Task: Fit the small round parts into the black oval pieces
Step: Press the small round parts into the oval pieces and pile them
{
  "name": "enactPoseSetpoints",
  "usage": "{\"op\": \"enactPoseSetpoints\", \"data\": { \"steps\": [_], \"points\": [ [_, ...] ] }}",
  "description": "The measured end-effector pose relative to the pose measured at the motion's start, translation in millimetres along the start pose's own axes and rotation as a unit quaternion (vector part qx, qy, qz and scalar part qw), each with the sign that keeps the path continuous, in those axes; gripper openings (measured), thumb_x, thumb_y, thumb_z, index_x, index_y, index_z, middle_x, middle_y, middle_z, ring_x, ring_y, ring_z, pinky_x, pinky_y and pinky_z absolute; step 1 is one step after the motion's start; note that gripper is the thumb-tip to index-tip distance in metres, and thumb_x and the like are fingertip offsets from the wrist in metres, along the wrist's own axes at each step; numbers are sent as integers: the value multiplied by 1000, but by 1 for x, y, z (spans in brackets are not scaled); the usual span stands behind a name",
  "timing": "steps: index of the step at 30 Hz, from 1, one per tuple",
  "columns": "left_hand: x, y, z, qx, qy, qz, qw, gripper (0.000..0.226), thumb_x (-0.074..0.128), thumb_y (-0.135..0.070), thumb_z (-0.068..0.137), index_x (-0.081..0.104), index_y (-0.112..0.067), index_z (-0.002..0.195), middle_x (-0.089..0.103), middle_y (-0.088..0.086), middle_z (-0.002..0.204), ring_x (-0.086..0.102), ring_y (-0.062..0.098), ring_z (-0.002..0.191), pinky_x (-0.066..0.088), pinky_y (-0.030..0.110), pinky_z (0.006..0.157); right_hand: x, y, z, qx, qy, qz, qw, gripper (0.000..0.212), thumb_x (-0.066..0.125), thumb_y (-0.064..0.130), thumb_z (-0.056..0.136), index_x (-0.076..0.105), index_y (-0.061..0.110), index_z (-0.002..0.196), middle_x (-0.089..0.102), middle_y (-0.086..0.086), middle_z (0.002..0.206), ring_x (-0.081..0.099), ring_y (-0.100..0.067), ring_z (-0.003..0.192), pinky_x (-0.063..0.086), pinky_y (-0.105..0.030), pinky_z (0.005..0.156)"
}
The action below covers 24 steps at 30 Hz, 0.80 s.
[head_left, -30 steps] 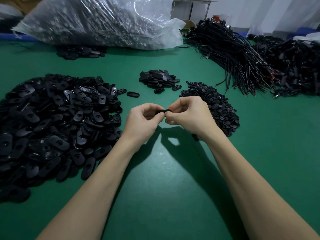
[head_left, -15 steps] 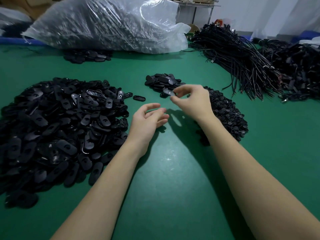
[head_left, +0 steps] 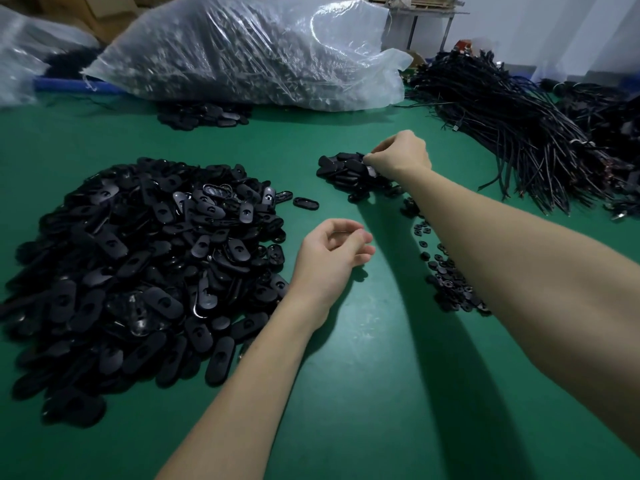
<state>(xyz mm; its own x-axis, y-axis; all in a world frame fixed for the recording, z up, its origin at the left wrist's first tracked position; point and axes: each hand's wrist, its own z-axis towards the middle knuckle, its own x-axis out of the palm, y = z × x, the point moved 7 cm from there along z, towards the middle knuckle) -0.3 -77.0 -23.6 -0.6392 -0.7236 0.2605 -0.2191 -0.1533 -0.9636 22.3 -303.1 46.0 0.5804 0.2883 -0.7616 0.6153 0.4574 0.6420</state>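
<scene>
Nearest, the green desk [head_left: 363, 375] is lying bare under both forearms. To the left, the big heap of black oval pieces [head_left: 138, 265] is spreading right up to the left wrist, so a careless sweep of that arm risks dragging ovals out of the heap.

The left hand [head_left: 329, 258] is hovering just beside that heap with its fingers loosely curled and nothing in them. It is looking ready for the next oval, and it could easily be picking one up the wrong way round, since the pieces are lying at every angle.

On the right, the small round parts [head_left: 450, 275] are lying scattered under the right forearm. That arm is passing close over them and could be knocking some away.

Further off, the right hand [head_left: 398, 155] is reaching over the small pile of ovals [head_left: 349, 171], fingertips pinched together at its top. Whether they are gripping a piece I cannot tell. A dropped piece could be sliding off the pile toward the one loose oval [head_left: 306, 203] lying apart.

Farthest, a plastic sack [head_left: 242, 50] and a bundle of black cords [head_left: 512, 126] are sitting well clear.
</scene>
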Motion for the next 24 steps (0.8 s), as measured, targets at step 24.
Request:
{"op": "enactPoseSetpoints", "data": {
  "steps": [24],
  "points": [
    [12,-7,-12,61,35,189,980,17,59,-22,91,73,-17,99,77,1,87,72,16,79,60,39,83,15,3,-129,-91,381,-61,918,50,47,47,106,77,10,91,79,-12,93,67,-11,66,60,-31,78]
  ]
}}
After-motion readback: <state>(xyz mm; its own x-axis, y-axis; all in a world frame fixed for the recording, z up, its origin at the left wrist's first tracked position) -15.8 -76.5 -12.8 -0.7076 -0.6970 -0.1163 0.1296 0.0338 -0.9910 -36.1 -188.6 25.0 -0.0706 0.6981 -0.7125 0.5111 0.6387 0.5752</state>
